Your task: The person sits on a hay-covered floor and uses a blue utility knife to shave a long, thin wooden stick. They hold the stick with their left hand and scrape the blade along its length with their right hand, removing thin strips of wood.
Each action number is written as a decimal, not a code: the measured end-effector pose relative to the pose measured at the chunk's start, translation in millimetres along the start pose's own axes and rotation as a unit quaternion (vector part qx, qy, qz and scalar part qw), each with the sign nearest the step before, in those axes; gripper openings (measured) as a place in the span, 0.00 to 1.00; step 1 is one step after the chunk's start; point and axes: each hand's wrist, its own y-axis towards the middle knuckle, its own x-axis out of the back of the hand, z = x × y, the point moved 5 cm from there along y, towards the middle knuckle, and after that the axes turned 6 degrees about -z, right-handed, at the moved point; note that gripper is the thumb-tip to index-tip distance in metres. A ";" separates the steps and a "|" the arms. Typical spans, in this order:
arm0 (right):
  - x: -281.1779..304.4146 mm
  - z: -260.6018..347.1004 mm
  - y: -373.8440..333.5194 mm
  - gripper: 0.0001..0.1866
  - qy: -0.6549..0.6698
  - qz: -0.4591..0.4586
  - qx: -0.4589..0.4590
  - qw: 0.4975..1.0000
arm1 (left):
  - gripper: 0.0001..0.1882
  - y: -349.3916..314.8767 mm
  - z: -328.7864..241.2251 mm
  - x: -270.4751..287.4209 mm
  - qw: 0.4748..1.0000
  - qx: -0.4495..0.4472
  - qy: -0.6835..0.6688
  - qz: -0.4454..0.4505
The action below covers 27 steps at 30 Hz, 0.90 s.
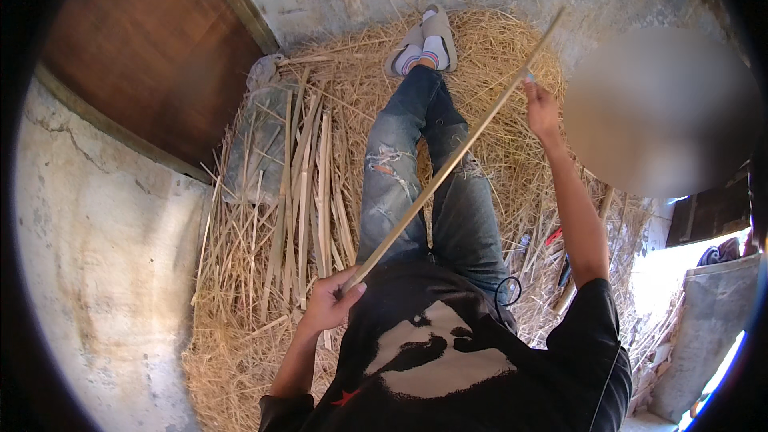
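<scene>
A long thin pale cane strip (448,164) runs diagonally across my lap, from lower left to upper right. My left hand (330,302) grips its near end by my waist. My right hand (541,108), arm stretched out, pinches the strip close to its far end. I sit on a heap of straw (512,56) with my legs in torn blue jeans (416,184) stretched out and crossed at the ankles.
A bundle of split cane strips (308,184) lies on the straw to my left, beside a grey sack (260,140). A brown wooden door (152,56) and a cracked plaster wall (104,256) stand left. Red-handled tools (556,252) lie in the straw at right.
</scene>
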 end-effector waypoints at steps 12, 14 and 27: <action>-33.2 150.4 -156.4 0.26 0.111 0.199 0.198 0.953 | 0.21 22.4 -21.8 -15.8 0.932 0.126 -0.336 0.042; -41.0 160.8 -177.3 0.25 0.097 0.227 0.238 0.940 | 0.21 26.9 -24.5 -17.2 0.917 0.138 -0.372 0.047; -80.0 187.7 -192.0 0.24 -0.009 0.162 0.436 0.885 | 0.21 38.9 -38.2 -8.0 0.916 0.160 -0.368 0.029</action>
